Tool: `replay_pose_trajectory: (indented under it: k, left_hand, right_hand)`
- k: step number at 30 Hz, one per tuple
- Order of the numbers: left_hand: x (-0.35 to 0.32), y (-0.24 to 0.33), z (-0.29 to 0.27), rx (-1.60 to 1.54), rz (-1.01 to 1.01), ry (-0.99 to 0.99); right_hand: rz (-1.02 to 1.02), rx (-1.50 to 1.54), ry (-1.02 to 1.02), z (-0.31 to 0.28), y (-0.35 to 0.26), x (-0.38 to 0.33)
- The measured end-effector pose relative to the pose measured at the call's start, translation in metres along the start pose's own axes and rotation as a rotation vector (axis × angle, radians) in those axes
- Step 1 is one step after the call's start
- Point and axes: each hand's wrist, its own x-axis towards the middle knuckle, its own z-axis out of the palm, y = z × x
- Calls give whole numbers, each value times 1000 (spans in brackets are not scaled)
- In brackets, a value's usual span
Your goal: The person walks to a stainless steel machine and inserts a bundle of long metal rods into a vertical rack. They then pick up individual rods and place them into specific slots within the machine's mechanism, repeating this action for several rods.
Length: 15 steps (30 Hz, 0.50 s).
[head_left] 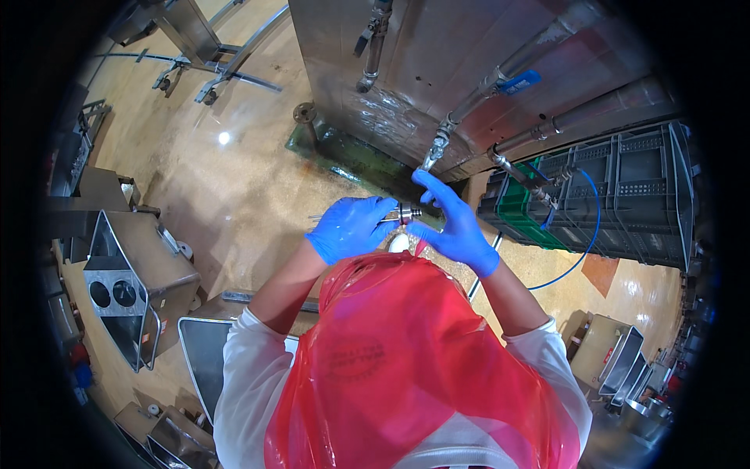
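Two gloved hands meet in front of the chest, above a red plastic apron [406, 352], and share one small metal fitting [405, 212].

Handling properties (judged):
- The fitting is a short, polished metal part with a ribbed or threaded collar. It is likely rigid and dense for its size, and not fragile.
- Its smooth surface against blue gloves may be slippery, more so if wet. Whether it is wet cannot be told.
- A thin metal rod [332, 216] projects from it toward the person's left. It is slender and may bend under side load.
- Best hold is on the ribbed collar, where the fingers find purchase, not on the rod.

Location: the fitting is held in the air between both hands, below a steel valve outlet [435, 148] on the tank [437, 62] and well above the floor [234, 180].

Hand pose:
- Left hand [349, 227]: fingers curled closed around the rod side of the fitting, knuckles up, forearm rising from the lower left.
- Right hand [451, 221]: thumb and lower fingers pinch the collar end; the index finger is extended upward toward the valve outlet. The forearm rises from the lower right.

Dark and green crates [625, 195] stand to the right.
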Motion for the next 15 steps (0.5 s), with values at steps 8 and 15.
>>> replay_pose_trajectory:
  k: [8,15]
  left_hand:
    - [0,-4,-7,-24,-19,-2]
    - [-1,-2,-9,-79,-12,13]
  right_hand:
    - [-96,-134,-74,5,4,-2]
    - [43,32,46,7,-8,1]
